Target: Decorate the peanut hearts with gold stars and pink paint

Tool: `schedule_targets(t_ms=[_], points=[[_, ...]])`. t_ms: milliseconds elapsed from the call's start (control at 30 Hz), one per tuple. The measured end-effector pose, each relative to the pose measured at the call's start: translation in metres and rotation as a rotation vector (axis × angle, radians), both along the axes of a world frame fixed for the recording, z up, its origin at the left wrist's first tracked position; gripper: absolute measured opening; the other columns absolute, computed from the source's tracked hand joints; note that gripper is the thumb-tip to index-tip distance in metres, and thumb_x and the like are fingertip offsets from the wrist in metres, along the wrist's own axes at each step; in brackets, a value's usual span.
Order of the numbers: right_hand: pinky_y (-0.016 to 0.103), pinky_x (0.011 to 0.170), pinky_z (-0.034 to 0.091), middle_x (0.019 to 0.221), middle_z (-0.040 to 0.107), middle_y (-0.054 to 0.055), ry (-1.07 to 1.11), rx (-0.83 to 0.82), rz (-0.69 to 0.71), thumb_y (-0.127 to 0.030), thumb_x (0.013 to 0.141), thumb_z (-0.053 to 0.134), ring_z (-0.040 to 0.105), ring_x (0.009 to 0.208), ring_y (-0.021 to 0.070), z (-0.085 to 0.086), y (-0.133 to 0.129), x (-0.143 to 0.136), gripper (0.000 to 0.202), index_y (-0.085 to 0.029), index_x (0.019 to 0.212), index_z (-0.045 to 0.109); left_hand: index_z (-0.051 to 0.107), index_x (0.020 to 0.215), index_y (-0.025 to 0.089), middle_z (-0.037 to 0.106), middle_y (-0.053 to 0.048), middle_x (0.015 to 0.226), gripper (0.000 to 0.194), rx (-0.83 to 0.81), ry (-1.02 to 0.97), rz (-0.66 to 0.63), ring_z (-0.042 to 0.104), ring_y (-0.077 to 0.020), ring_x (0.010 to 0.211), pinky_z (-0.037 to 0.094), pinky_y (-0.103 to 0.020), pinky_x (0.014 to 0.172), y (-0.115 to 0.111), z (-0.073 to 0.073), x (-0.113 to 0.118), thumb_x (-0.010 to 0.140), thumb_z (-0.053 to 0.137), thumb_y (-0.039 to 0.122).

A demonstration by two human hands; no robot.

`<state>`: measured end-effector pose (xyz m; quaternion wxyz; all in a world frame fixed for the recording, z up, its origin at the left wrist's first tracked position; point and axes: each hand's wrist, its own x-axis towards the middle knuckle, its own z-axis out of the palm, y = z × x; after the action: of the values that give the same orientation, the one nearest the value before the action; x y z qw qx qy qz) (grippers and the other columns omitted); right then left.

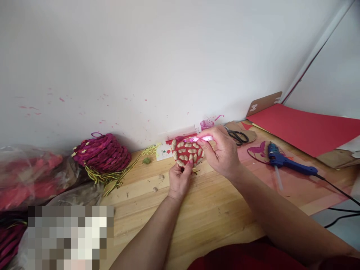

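Observation:
My left hand (180,180) grips a red heart-like piece (185,150) by its lower edge, thumb on the front. Rows of whole peanuts in their shells (181,144) sit on its red face. My right hand (222,152) pinches a slim pink-and-white pen-like tool (206,138) at the upper right of the piece. The tool's pink tip lies over or close to the top edge of the piece; whether it touches cannot be made out. Behind the hands stands a small pink cup (207,125) against the wall.
On the right lie black-handled scissors (239,137), a blue glue gun (294,164) with its cord, and red sheets (306,125). To the left are a magenta yarn bundle (105,153) with yellow-green strands and plastic bags (30,172). A white star card (163,152) lies near the wall.

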<state>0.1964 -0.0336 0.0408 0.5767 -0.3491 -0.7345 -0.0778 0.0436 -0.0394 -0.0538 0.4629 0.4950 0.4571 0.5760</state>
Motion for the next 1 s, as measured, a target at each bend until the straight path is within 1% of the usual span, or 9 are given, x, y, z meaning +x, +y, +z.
schedule_targets(t_ms=[133,267,500,633,733,867,1000], points=[[0.037,0.083,0.052,0.088,0.076,0.004,-0.015,-0.020,0.007,-0.015,0.096,0.064,0.066,0.088,0.0222,-0.0002,0.0016,0.0017,0.008,-0.023,0.094,0.065,0.058,0.062,0.018,0.054,0.003,0.056,0.050,-0.005,-0.025,0.008,0.040,-0.0094,0.054,0.036,-0.025,0.055,0.0005,-0.0009,0.0001,0.076,0.080,0.061],[0.037,0.081,0.052,0.085,0.075,0.003,-0.028,-0.014,-0.003,-0.015,0.096,0.063,0.065,0.086,0.0219,-0.0002,0.0021,0.0025,0.009,-0.023,0.094,0.064,0.059,0.063,0.018,0.056,0.002,0.058,0.048,-0.015,-0.047,-0.007,0.044,-0.0102,0.056,0.037,-0.025,0.056,0.0012,-0.0028,-0.0003,0.077,0.080,0.058],[0.035,0.083,0.052,0.086,0.076,0.003,-0.039,-0.009,0.024,-0.017,0.098,0.063,0.065,0.088,0.0213,0.0004,0.0032,0.0019,0.007,-0.023,0.095,0.065,0.057,0.062,0.018,0.054,0.003,0.058,0.047,-0.005,-0.041,-0.024,0.042,-0.0097,0.056,0.036,-0.025,0.057,-0.0018,0.0009,-0.0011,0.078,0.080,0.055],[0.036,0.084,0.052,0.086,0.075,0.003,-0.051,-0.027,0.015,-0.015,0.097,0.063,0.065,0.089,0.0216,0.0006,0.0035,0.0034,0.008,-0.023,0.094,0.065,0.057,0.062,0.018,0.054,0.003,0.057,0.046,-0.010,-0.059,-0.029,0.043,-0.0099,0.055,0.035,-0.025,0.056,-0.0006,-0.0002,-0.0022,0.079,0.080,0.055],[0.035,0.085,0.051,0.086,0.075,0.002,-0.051,-0.035,0.016,-0.015,0.097,0.064,0.064,0.089,0.0214,0.0007,0.0035,0.0041,0.009,-0.023,0.093,0.065,0.057,0.062,0.018,0.054,0.003,0.056,0.047,-0.016,-0.069,-0.030,0.042,-0.0098,0.054,0.034,-0.025,0.055,0.0003,-0.0015,-0.0023,0.077,0.081,0.056],[0.035,0.084,0.051,0.086,0.076,0.003,-0.055,-0.051,0.027,-0.019,0.099,0.063,0.064,0.088,0.0214,-0.0002,0.0045,0.0037,0.008,-0.023,0.093,0.066,0.055,0.058,0.019,0.052,0.003,0.054,0.053,-0.016,-0.040,-0.040,0.040,-0.0094,0.052,0.034,-0.025,0.054,-0.0010,0.0002,-0.0017,0.074,0.082,0.061],[0.035,0.084,0.051,0.086,0.076,0.003,-0.060,-0.055,0.030,-0.018,0.098,0.062,0.065,0.088,0.0210,-0.0006,0.0051,0.0039,0.008,-0.023,0.093,0.066,0.056,0.059,0.018,0.053,0.003,0.053,0.053,-0.021,-0.061,-0.038,0.041,-0.0094,0.051,0.034,-0.025,0.053,-0.0013,-0.0004,-0.0021,0.075,0.082,0.062]])
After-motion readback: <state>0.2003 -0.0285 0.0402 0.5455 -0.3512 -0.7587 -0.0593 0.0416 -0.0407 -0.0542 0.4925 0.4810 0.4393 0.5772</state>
